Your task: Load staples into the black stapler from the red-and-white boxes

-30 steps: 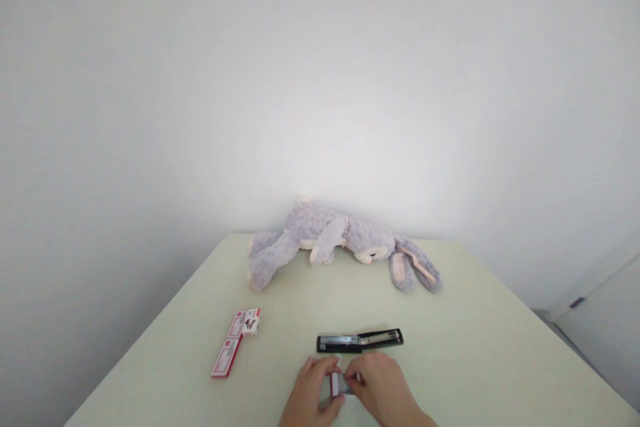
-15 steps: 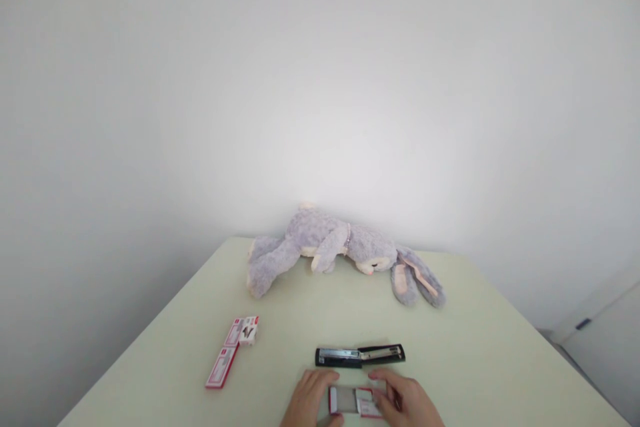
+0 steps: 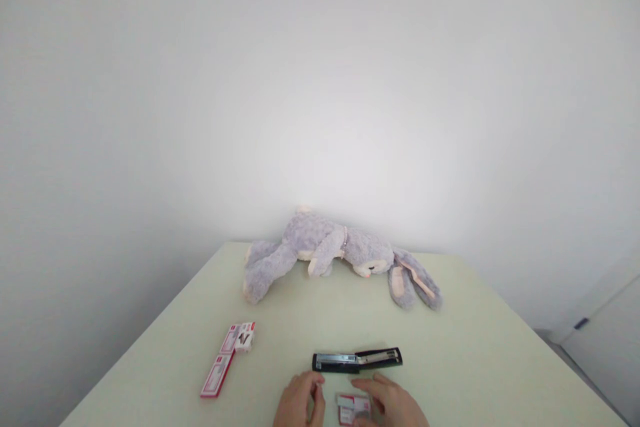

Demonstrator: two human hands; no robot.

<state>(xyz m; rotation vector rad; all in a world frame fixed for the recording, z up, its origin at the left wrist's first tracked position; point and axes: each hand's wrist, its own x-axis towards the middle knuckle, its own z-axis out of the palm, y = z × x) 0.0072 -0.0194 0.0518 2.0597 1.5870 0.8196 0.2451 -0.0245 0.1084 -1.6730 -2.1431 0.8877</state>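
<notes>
A small red-and-white box lies at the near edge of the view, its tray no longer drawn out. My right hand is around its right side, with the thumb on its near part and the index finger stretched over its far side. Left of the box, apart from it, is my left hand, fingers curved and the thumb near the index fingertip; nothing shows between them. Just beyond both hands lies a black stapler, opened out flat with its metal magazine showing.
On the left of the pale table lie two flat red-and-white boxes end to end, with a small white box beside the farther one. A grey plush rabbit lies on its side along the wall.
The box, earlier slid apart with a clear section showing between both hands, is now shorter and closed up. My left hand has come away from it. The view has shifted slightly.
</notes>
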